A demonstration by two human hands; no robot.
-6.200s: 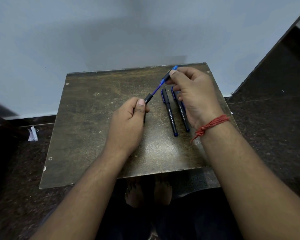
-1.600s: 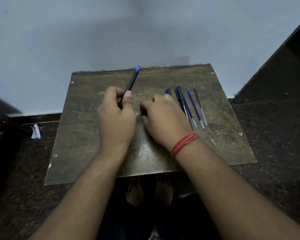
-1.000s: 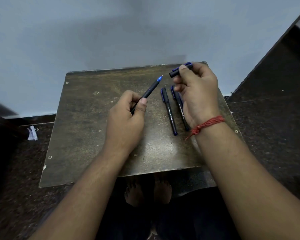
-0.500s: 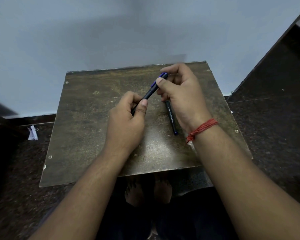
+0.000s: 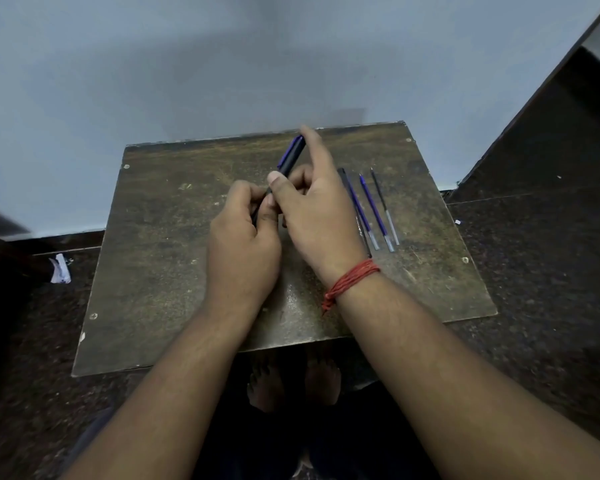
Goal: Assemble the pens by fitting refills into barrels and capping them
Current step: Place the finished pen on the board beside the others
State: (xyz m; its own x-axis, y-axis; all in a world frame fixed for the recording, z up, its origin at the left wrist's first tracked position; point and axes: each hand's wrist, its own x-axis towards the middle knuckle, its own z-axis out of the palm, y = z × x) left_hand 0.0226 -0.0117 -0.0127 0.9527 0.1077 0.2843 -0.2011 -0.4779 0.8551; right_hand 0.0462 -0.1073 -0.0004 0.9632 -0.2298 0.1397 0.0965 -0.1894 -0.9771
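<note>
My left hand (image 5: 245, 244) grips the lower end of a black pen (image 5: 290, 157) with a blue clip on its cap. The pen slants up and to the right above the brown board (image 5: 160, 244). My right hand (image 5: 317, 216) holds the same pen near its middle with the thumb, while the index finger lies along the cap. To the right of that hand, three loose refills lie side by side on the board: two blue ones (image 5: 361, 209) (image 5: 374, 209) and a black one (image 5: 383, 206). A dark pen (image 5: 345, 178) lies next to them, mostly hidden by my right hand.
The board rests low on a dark speckled floor (image 5: 534, 271), against a pale wall (image 5: 222, 64). A scrap of white paper (image 5: 60, 269) lies on the floor at the left. Bare feet (image 5: 291, 382) show below the board's near edge.
The cap now sits fully on the pen, and my right index finger has stretched out along it. The view has shifted, so the loose refills at the right are uncovered.
</note>
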